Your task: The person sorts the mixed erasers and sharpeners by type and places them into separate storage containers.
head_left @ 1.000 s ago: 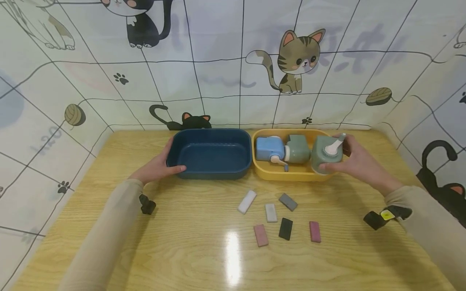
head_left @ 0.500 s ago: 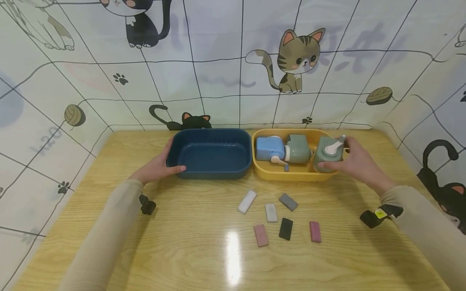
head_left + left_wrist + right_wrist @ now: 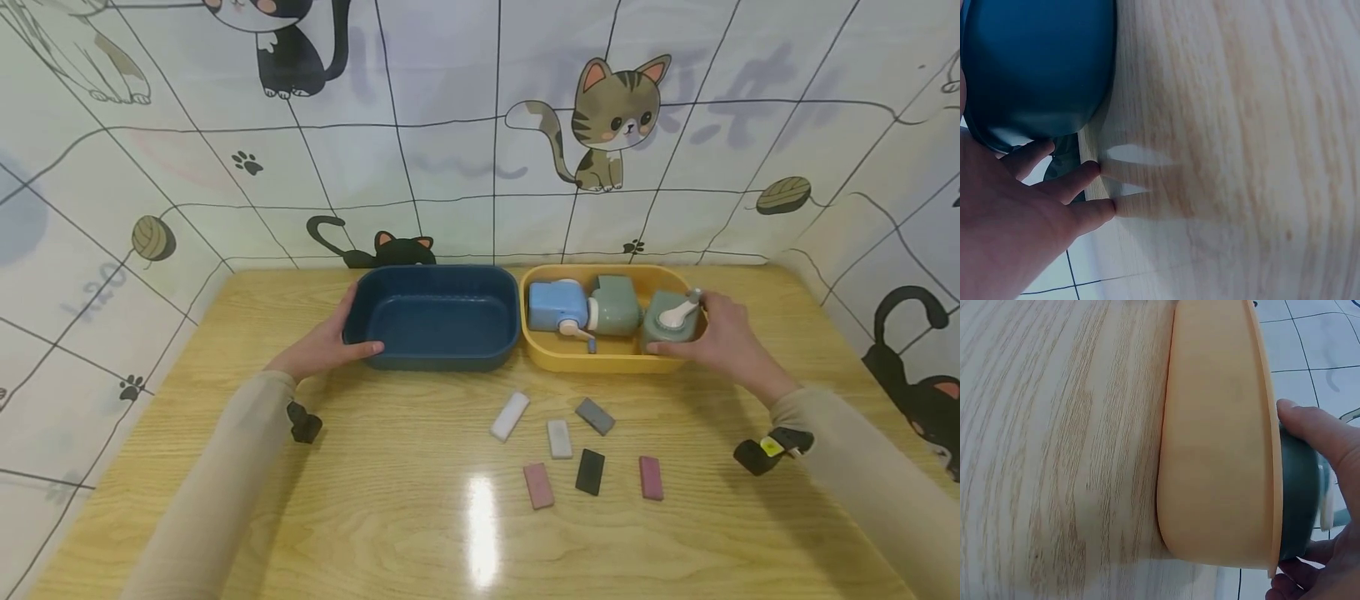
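6 small flat blocks (image 3: 590, 472) nearest, on tabletop (image 3: 360, 500) in front of yellow tray (image 3: 592, 363): wht, lt gray, gray, blk, 2 pinkish. R hand (image 3: 723, 337) at tray's R end, gripping held unit (image 3: 666, 323) btwn thumb & fingers: boxy gray-green body, wht dial + crank facing up. Unit's inside R end of tray, well apart from L hand; base contact hidden. L hand (image 3: 322, 343) left of yellow tray, fingers loosely spread, touching blue tray (image 3: 432, 321). Also in yellow tray: 1 blue unit (image 3: 557, 304), 1 second green unit (image 3: 615, 306); 3 units total. Cat-print backdrop (image 3: 450, 167) behind.
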`<state>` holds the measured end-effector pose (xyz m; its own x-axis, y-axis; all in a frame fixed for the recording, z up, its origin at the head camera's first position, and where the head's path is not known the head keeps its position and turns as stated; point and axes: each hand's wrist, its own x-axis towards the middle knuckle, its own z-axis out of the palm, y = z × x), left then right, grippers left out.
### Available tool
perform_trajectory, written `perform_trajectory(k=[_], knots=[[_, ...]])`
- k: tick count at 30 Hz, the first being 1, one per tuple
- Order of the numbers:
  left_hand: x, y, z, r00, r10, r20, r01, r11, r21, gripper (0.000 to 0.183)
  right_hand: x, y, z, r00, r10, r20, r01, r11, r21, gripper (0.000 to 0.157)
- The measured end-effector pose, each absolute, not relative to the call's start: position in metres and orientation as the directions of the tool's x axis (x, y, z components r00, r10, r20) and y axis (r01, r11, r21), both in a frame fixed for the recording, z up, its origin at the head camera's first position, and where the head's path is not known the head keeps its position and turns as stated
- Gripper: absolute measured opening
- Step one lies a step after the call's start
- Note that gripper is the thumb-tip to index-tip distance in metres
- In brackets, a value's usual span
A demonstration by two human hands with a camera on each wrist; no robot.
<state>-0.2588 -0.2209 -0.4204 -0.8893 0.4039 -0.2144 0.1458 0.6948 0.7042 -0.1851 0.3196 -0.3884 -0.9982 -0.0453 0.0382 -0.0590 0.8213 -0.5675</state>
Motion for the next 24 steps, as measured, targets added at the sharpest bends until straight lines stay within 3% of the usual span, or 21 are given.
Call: perform_trajectory(k=[13, 24], knots=[[-0.256, -0.218, -0.415, -0.886, 0.403, -0.230, 0.135, 0.698, 0.704, 0.112, -0.179, 0.325, -0.384, -1.000, -0.022, 0.005, -0.021, 0.843, -0.538, 0.096], [-0.257, -0.218, -0.417, -0.887, 0.402, -0.227, 0.135, 0.696, 0.705, 0.112, -0.174, 0.326, -0.377, -0.993, -0.083, 0.079, -0.113, 0.810, -0.575, 0.095]])
